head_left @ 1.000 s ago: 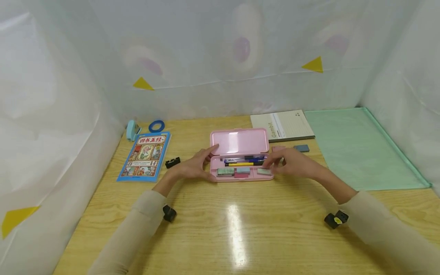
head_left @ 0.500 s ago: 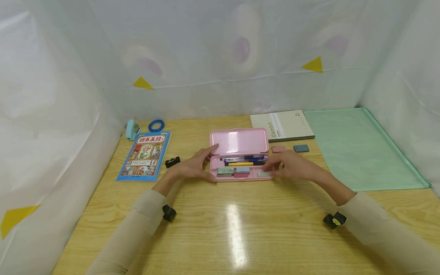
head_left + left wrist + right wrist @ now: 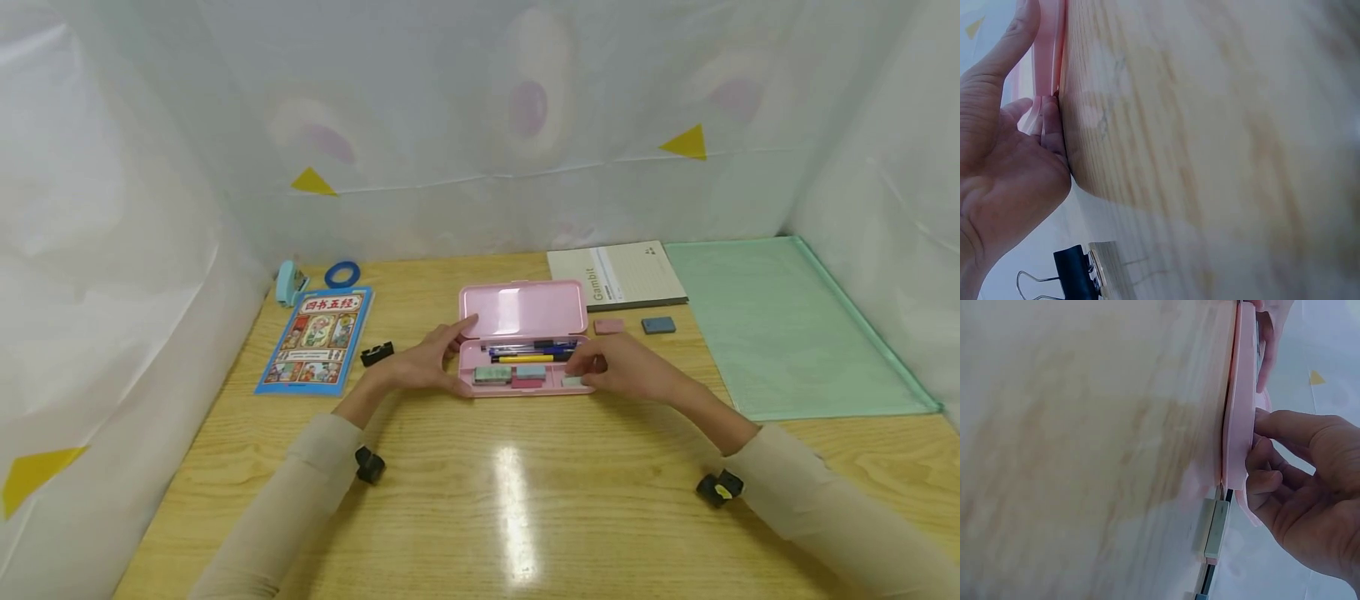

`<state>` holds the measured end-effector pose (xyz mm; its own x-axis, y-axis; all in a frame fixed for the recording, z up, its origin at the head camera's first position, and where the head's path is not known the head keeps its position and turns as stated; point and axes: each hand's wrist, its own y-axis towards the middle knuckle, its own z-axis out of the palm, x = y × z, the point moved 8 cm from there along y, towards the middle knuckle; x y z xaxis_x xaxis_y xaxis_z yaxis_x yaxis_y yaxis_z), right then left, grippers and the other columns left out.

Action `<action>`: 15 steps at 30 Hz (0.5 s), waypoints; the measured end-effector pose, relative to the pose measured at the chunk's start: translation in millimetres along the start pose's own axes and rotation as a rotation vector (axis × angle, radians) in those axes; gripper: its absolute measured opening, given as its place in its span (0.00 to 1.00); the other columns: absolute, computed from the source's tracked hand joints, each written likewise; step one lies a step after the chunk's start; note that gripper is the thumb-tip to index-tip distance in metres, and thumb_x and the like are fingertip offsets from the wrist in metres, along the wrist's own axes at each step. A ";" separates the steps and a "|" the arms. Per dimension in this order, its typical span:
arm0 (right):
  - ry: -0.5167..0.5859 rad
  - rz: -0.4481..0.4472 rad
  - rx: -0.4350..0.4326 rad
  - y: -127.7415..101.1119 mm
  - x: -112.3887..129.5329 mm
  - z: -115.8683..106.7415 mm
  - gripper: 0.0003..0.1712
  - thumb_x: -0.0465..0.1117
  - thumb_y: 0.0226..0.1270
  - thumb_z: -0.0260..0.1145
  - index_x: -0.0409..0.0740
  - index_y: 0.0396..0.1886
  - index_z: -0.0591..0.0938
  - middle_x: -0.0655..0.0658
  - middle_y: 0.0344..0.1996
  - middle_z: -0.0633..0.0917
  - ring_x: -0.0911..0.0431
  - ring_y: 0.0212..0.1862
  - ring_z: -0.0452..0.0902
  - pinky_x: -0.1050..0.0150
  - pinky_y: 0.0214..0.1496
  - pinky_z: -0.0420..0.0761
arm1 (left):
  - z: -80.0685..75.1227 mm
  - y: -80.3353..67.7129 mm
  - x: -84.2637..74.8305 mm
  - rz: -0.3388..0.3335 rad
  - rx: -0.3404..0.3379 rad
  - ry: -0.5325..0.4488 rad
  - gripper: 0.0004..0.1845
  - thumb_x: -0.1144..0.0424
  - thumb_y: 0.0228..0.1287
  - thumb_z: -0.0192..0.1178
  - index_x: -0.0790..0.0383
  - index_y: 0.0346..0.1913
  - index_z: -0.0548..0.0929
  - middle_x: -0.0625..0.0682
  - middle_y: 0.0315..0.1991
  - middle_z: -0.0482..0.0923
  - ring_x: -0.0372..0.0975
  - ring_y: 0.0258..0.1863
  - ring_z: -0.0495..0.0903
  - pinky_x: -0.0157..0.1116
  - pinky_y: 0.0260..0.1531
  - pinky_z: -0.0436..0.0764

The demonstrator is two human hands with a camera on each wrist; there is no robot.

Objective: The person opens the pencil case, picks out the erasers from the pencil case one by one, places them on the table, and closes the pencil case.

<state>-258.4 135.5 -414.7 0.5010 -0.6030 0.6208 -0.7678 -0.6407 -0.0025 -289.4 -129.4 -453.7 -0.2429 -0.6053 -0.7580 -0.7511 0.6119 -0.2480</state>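
A pink pencil case (image 3: pixel 555 388) stands with its lid (image 3: pixel 551 308) folded back. My left hand (image 3: pixel 420 363) grips its left end, thumb at the front corner and fingers by the hinge; the left wrist view shows the palm (image 3: pixel 1010 181) against the end. Fingers of my right hand (image 3: pixel 637 367) reach into the right compartment and pinch a pale eraser (image 3: pixel 572 381), partly hidden under them. From the right wrist, that hand (image 3: pixel 1316 481) has bent fingers over the case wall (image 3: pixel 1241 406). Several pens, one a yellow pen (image 3: pixel 517 359), lie behind a green-white eraser (image 3: pixel 492 375), a blue eraser (image 3: pixel 530 372) and a red eraser (image 3: pixel 526 383).
Behind the right hand lie a pink eraser (image 3: pixel 608 326) and a dark blue eraser (image 3: pixel 658 325), near a notebook (image 3: pixel 637 275) and a green glass-like mat (image 3: pixel 810 333). Leftward are a binder clip (image 3: pixel 377 353), a blue book (image 3: pixel 315 342), a tape roll (image 3: pixel 342 273) and a light-blue stapler (image 3: pixel 287 283).
My right hand has shifted slightly left and down over the pale eraser, leaving the pink eraser on the table in fuller sight. The left hand and the case stay put.
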 end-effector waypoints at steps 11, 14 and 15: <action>0.022 0.030 -0.054 -0.7 -2.7 -1.7 0.08 0.29 0.62 0.75 0.45 0.37 0.89 0.49 0.37 0.88 0.58 0.36 0.79 0.64 0.39 0.81 | 0.3 -0.1 0.1 0.004 0.000 -0.017 0.64 0.52 0.58 0.79 0.41 0.86 0.41 0.56 0.69 0.60 0.49 0.66 0.62 0.50 0.71 0.65; 0.044 0.049 -0.076 -2.7 -4.1 -4.0 0.08 0.30 0.62 0.76 0.47 0.36 0.89 0.49 0.37 0.86 0.58 0.36 0.79 0.64 0.38 0.81 | 0.1 0.6 0.2 -0.001 0.001 -0.018 0.64 0.51 0.57 0.79 0.41 0.86 0.42 0.55 0.69 0.60 0.48 0.66 0.62 0.49 0.71 0.65; 0.059 0.055 -0.085 -3.7 -5.1 -5.3 0.08 0.30 0.62 0.75 0.47 0.36 0.89 0.50 0.37 0.86 0.57 0.36 0.79 0.64 0.38 0.81 | 0.0 0.4 0.1 -0.004 0.002 -0.018 0.64 0.51 0.57 0.79 0.40 0.85 0.42 0.55 0.68 0.60 0.48 0.66 0.62 0.49 0.71 0.65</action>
<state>-260.3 143.4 -413.7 0.4344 -0.6055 0.6668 -0.8260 -0.5630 0.0269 -289.7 -129.1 -453.9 -0.2288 -0.5985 -0.7677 -0.7510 0.6103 -0.2520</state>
